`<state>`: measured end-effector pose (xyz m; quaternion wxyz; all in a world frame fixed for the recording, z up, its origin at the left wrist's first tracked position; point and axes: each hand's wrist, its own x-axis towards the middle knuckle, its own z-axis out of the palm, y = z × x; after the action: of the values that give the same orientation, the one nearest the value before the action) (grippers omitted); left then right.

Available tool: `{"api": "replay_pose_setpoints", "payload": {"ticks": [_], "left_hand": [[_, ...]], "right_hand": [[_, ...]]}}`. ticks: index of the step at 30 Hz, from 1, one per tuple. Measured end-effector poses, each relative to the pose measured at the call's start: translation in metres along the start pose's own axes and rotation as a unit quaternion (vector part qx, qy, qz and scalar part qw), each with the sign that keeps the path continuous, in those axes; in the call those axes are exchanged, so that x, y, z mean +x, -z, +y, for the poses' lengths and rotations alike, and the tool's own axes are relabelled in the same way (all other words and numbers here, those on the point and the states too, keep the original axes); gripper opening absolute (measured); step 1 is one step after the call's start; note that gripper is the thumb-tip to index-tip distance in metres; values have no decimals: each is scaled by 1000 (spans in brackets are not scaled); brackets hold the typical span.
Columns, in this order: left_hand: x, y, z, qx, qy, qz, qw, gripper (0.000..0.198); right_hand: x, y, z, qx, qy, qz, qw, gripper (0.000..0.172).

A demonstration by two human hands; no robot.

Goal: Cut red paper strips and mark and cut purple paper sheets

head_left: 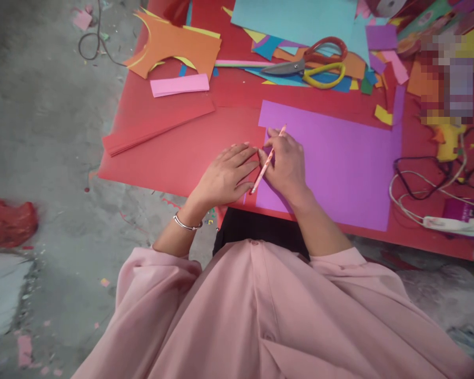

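Observation:
My right hand [286, 163] is closed round a pink patterned pencil [265, 167], whose tip touches the left edge of a purple paper sheet [339, 163]. My left hand [227, 176] lies flat with its fingers stretched out on a red sheet [174, 152], its fingertips meeting the purple sheet's edge beside the pencil. A silver bangle [186, 225] circles my left wrist.
Scissors [312, 64] with red and yellow handles lie on coloured paper scraps at the back. An orange cut-out [174, 45], a pink strip [179, 84] and a folded red strip [158, 129] lie at left. A yellow glue gun [448, 139] and white cables [430, 202] sit at right.

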<state>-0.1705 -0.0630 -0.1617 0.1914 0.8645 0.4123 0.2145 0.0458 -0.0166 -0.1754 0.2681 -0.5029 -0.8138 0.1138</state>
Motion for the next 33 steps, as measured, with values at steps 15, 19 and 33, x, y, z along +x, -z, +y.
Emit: {"api": "replay_pose_setpoints", "payload": {"ticks": [15,19,33], "left_hand": [[0,0,2,15,5,8,1000,52],[0,-1,1,19,4,12,1000,49],[0,-2,0,10,-1,19,1000,52]], "right_hand": [[1,1,-1,36,-17,-13,999,31],[1,2,-1,27,-17,-11,999,28],[1,3,-1,-33,-1,-25,999,29]]}}
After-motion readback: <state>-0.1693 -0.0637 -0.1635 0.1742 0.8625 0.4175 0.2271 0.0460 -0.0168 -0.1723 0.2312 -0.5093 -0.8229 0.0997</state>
